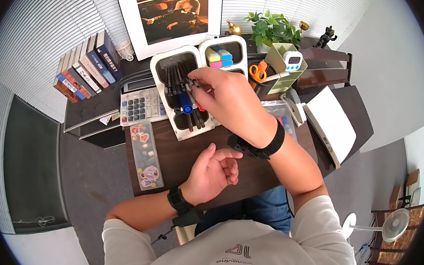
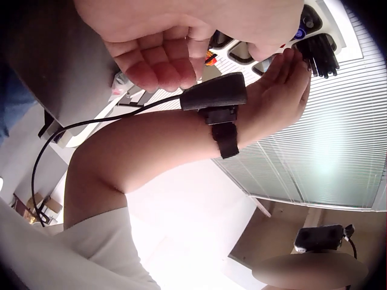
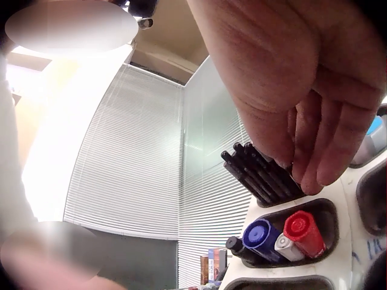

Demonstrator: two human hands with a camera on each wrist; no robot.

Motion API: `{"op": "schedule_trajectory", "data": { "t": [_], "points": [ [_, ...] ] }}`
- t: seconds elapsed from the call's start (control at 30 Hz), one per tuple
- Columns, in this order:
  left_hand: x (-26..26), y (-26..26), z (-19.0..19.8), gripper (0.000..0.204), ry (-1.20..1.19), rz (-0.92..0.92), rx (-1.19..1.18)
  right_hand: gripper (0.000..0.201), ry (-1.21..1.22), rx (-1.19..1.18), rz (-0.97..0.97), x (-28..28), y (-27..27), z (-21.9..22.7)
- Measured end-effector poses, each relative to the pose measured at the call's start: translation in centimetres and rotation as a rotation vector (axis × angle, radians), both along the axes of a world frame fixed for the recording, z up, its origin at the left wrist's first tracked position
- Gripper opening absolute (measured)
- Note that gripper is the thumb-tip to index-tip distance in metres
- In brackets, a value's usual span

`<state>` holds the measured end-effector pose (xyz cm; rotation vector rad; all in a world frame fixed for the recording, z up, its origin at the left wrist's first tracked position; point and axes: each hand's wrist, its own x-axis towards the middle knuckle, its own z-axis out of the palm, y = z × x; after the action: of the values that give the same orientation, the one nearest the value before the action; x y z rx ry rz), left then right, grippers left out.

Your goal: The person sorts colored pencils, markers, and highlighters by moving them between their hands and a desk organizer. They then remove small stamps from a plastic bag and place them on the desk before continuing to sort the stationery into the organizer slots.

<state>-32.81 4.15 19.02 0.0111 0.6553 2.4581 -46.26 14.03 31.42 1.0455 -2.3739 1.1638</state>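
My right hand [image 1: 234, 98] reaches over a white desk organizer [image 1: 155, 69], its fingertips at a bunch of black pens [image 3: 257, 172] standing in the rear compartment. Between thumb and fingers it pinches a dark pen, mostly hidden by the hand. Just in front, another compartment holds a blue marker [image 3: 262, 237], a red marker [image 3: 304, 229], a black-capped pen [image 3: 236, 244] and a white-capped one [image 3: 287, 244]. My left hand [image 1: 213, 175] hovers over the desk's near edge, palm turned inward, fingers loosely bent and holding nothing.
A second white organizer [image 1: 203, 48] with highlighters [image 1: 220, 56] stands at right, near a green holder [image 1: 284, 84] with orange scissors [image 1: 258, 72]. Left are a calculator [image 1: 140, 105] and a stickered pencil case [image 1: 146, 155]. A white box [image 1: 332, 123] lies far right; books [image 1: 87, 67] stand back left.
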Motion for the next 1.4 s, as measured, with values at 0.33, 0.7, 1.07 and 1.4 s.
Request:
{"op": "schedule_trajectory", "data": {
  "t": [0.33, 0.7, 1.07, 1.4],
  "points": [
    [-0.7, -0.1, 0.3, 0.058, 0.018, 0.021, -0.114, 0.034, -0.237, -0.375, -0.191, 5.6, 9.8, -3.6],
    [-2.4, 0.3, -0.7, 0.027, 0.133, 0.06, -0.307, 0.012, -0.574, -0.648, -0.268, 13.8, 19.4, -14.0],
    [-1.9, 0.7, -0.4, 0.032, 0.522, 0.48, -0.794, 0.013, -0.629, -0.685, -0.047, 13.4, 20.8, -14.6],
    [-7.5, 2.4, 1.5, 0.075, 0.36, 0.217, -0.638, 0.012, -0.582, -0.611, -0.004, 13.3, 21.3, -14.0]
  ]
}}
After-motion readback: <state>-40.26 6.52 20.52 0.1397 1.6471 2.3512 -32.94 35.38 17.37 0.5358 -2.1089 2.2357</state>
